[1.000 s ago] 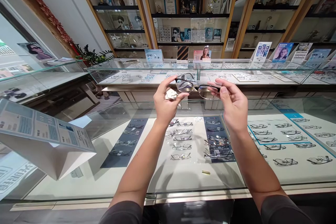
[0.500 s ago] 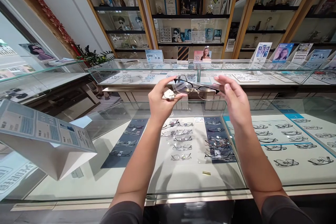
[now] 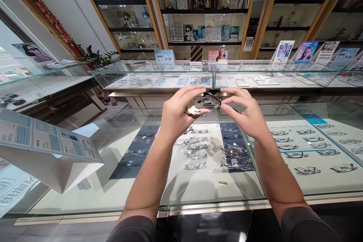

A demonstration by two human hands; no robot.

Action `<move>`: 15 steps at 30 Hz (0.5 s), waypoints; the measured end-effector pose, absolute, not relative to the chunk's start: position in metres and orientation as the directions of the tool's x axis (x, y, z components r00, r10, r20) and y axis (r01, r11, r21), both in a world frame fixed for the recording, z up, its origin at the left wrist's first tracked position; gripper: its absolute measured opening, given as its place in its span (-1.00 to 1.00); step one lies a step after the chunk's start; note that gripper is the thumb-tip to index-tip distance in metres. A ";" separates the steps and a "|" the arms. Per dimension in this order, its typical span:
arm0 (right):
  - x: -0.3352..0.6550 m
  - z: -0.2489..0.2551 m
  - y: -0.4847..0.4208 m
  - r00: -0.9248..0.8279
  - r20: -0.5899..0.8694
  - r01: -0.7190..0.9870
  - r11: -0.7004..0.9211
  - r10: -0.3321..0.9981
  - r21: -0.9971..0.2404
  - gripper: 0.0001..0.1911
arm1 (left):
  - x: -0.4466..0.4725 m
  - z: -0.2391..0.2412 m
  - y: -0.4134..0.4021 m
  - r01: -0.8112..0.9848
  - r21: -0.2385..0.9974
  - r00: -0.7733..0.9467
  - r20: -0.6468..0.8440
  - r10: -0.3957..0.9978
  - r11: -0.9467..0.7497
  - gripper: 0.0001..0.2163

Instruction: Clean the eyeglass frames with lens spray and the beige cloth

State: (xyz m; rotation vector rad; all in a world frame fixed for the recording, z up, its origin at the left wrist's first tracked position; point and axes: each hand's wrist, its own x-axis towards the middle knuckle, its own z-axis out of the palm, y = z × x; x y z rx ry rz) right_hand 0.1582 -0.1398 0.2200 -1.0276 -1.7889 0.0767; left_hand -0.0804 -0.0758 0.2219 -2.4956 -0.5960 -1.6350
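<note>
A pair of dark-rimmed glasses (image 3: 211, 101) hangs in the air above a glass display counter (image 3: 198, 196). My left hand (image 3: 177, 113) pinches its left lens between thumb and fingers, with a small white wad of cloth (image 3: 193, 110) tucked against the palm. My right hand (image 3: 244, 113) closes its thumb and fingers on the right side of the frame, which it mostly hides. Both hands are close together, well above the counter glass.
Under the counter glass lie rows of spectacle frames (image 3: 195, 147) on dark and white trays. A folded paper sign (image 3: 48, 151) stands at the left. A second glass case (image 3: 210, 77) runs behind, with shelves of pictures (image 3: 204, 11) beyond. A small brass piece (image 3: 222, 182) lies inside the counter.
The glasses came down a little and my hands drew closer together. My right hand, with its fingers loose half a second ago, has closed on the frame.
</note>
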 end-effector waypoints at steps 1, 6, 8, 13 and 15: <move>0.160 0.220 -0.139 -0.119 0.724 0.590 0.635 0.679 -0.498 -0.88 | -0.080 0.222 -0.075 0.351 0.146 0.345 0.898 0.273 -0.925 -0.52; 0.163 0.222 -0.137 -0.127 0.672 0.518 0.626 0.730 -0.582 -0.87 | -0.078 0.219 -0.072 0.237 0.266 0.331 0.882 0.335 -0.934 -0.46; 0.164 0.222 -0.135 -0.126 0.646 0.471 0.619 0.752 -0.628 -0.87 | -0.077 0.218 -0.073 0.182 0.318 0.328 0.872 0.363 -0.930 -0.43; 0.167 0.221 -0.131 -0.178 0.544 0.277 0.573 0.820 -0.772 -0.83 | -0.076 0.215 -0.073 0.084 0.421 0.319 0.847 0.424 -0.903 -0.37; 0.168 0.221 -0.131 -0.206 0.495 0.209 0.532 0.844 -0.820 -0.81 | -0.076 0.214 -0.073 0.052 0.459 0.332 0.830 0.449 -0.887 -0.35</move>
